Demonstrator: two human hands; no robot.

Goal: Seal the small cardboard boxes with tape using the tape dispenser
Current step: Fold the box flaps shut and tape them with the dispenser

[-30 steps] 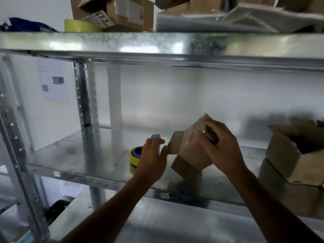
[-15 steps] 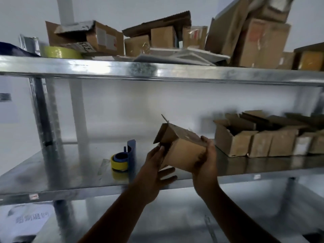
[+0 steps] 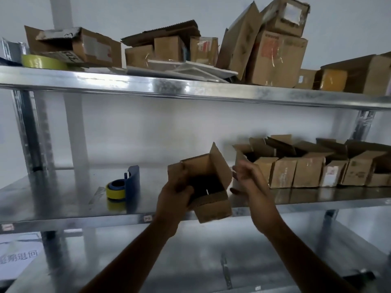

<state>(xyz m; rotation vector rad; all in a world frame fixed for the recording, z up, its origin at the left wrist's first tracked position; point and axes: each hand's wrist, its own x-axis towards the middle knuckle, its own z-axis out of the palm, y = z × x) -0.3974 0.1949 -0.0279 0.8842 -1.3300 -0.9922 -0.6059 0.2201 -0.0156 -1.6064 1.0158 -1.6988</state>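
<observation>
My left hand (image 3: 174,195) grips the left wall of a small open cardboard box (image 3: 211,205), held in the air in front of the middle shelf's edge. The box's flaps stand up and its dark inside faces me. Just to the box's right is my right hand (image 3: 246,178), its fingers loosely extended beside the right flap; whether they touch the flap is unclear. On the shelf to the left stands the blue tape dispenser (image 3: 132,182) with a yellow tape roll (image 3: 115,190).
A row of several small open cardboard boxes (image 3: 306,168) lines the middle metal shelf (image 3: 63,199) at the right. The upper shelf (image 3: 190,87) carries piled boxes and a yellow tape roll (image 3: 42,62). An upright post (image 3: 29,140) stands at the left.
The box has turned so that its open top faces me and its flaps have sprung up. My left hand has moved onto its left wall; my right hand has come off it to the right.
</observation>
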